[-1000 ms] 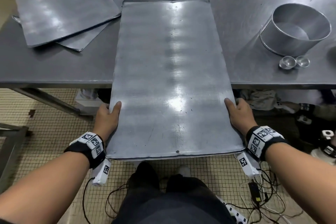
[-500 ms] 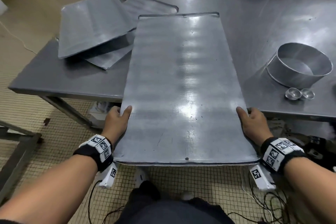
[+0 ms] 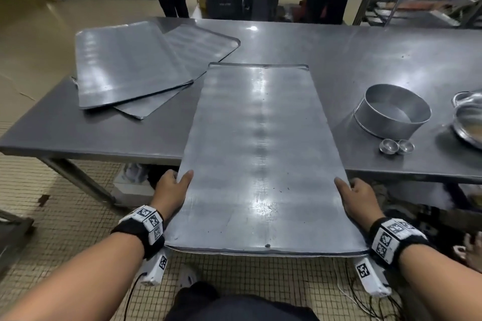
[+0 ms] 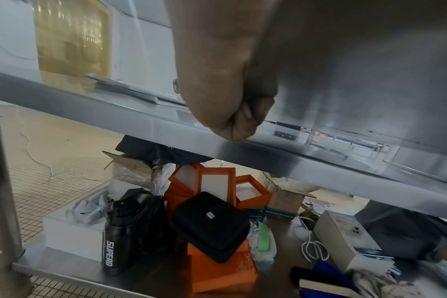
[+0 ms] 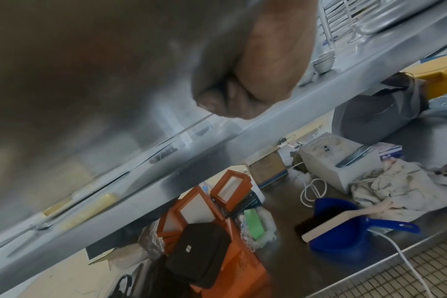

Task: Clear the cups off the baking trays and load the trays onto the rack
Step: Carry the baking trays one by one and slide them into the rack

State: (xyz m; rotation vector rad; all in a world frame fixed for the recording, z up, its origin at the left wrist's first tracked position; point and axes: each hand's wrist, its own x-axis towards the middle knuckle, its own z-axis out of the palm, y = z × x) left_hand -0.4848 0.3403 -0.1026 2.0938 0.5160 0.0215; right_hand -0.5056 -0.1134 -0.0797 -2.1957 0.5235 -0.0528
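Your baking tray [image 3: 260, 154]: dull grey metal, faint crosswise banding, bright glare streak down middle, few dark specks. Worktop [image 3: 378, 60]: darker grey steel. Your wristbands [image 3: 146, 229]: black, with white blocks carrying black square-code patterns. Floor [image 3: 65, 203]: small beige tiles, dark grid lines. Under worktop you see orange boxes [image 4: 217, 268], black pouch [image 4: 212, 225], black bottle [image 4: 116, 240] with white lettering, blue scoop [image 5: 345, 231].
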